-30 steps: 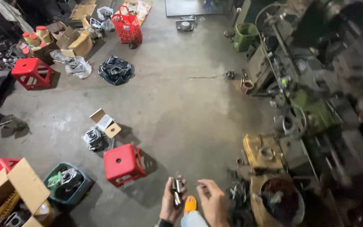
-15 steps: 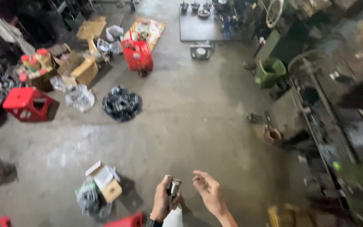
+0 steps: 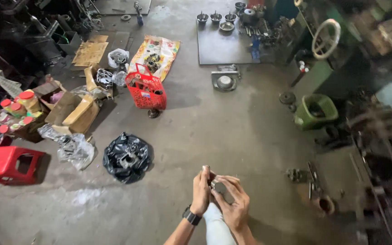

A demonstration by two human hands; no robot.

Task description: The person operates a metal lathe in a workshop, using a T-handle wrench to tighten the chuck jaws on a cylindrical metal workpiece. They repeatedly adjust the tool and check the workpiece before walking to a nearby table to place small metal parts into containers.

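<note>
My left hand (image 3: 201,190) and my right hand (image 3: 233,203) meet low in the middle of the view, over a grey concrete floor (image 3: 232,127). Between their fingers sits a small dark metal part (image 3: 217,185), gripped from both sides. A dark watch band circles my left wrist. Most of the part is hidden by my fingers.
A black plastic bag of metal parts (image 3: 127,157) lies to the left. A red basket (image 3: 147,91) stands further back, a red stool (image 3: 4,164) at far left. Cardboard boxes (image 3: 75,111) are behind it. A green basket (image 3: 316,111) and machines (image 3: 377,136) line the right side.
The view has tilted up and forward, so the red stool and box near my feet are gone. My right hand, which was open and apart, has come onto the metal part.
</note>
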